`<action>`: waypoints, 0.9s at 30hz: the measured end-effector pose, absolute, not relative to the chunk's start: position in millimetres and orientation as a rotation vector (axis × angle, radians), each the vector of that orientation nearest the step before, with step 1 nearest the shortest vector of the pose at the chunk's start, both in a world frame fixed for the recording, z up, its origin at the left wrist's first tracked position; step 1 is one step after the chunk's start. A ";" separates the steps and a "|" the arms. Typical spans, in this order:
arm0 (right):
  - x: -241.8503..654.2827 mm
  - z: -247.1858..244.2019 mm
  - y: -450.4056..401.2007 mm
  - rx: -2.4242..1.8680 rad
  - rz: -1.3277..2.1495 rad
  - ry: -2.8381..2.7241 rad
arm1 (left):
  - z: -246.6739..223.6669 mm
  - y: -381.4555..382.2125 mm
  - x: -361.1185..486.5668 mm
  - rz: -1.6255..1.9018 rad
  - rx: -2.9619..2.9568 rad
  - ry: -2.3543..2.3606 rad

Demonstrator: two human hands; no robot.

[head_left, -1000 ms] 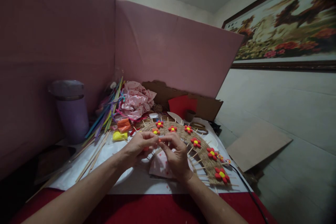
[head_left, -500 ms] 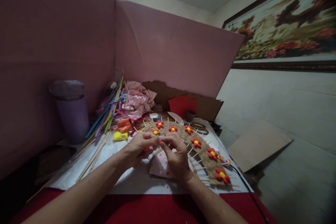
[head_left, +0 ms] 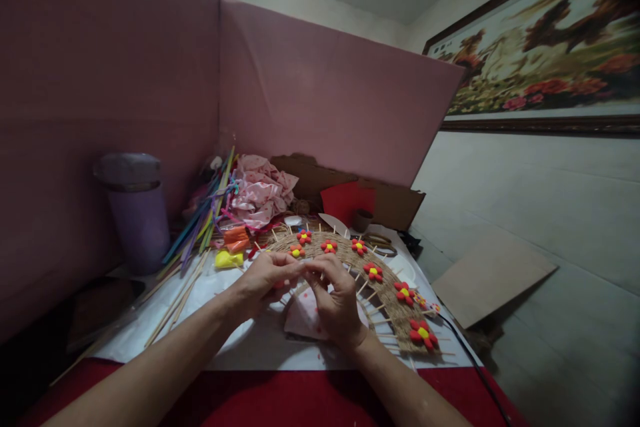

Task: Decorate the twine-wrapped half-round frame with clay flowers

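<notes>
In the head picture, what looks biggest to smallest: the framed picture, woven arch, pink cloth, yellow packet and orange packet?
1. Framed picture
2. Woven arch
3. Pink cloth
4. Yellow packet and orange packet: they look too alike to rank.

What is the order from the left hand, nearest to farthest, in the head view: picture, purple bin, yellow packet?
From the left hand:
1. Yellow packet: just beyond the hand, to its left.
2. Purple bin: farther out on the left side.
3. Picture: high on the wall at right.
</notes>
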State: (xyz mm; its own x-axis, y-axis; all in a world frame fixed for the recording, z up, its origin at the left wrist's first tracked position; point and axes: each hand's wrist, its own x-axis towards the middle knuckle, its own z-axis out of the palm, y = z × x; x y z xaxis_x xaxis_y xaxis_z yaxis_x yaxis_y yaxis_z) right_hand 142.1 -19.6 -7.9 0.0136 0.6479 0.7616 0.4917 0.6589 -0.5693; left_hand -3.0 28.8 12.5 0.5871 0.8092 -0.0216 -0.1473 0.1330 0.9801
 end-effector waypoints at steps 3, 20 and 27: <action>142.3 -7.5 -20.4 -0.964 0.149 -1.634 | 15.2 27.3 -3.7 0.778 1.239 0.665; 143.5 -8.8 -18.7 -1.047 0.107 -1.633 | 19.8 34.8 -6.7 1.130 1.382 0.860; 143.5 -9.9 -9.1 -1.269 0.016 -1.632 | 18.6 60.3 -28.6 1.397 2.004 1.367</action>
State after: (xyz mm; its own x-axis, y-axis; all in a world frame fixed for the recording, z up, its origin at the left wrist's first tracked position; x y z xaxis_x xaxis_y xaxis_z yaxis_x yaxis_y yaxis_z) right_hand 143.5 -9.1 -9.9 0.0801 0.7221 0.6871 0.7085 0.4436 -0.5488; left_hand -28.6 60.3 18.6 0.0533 0.8462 0.5302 0.5116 -0.4791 0.7133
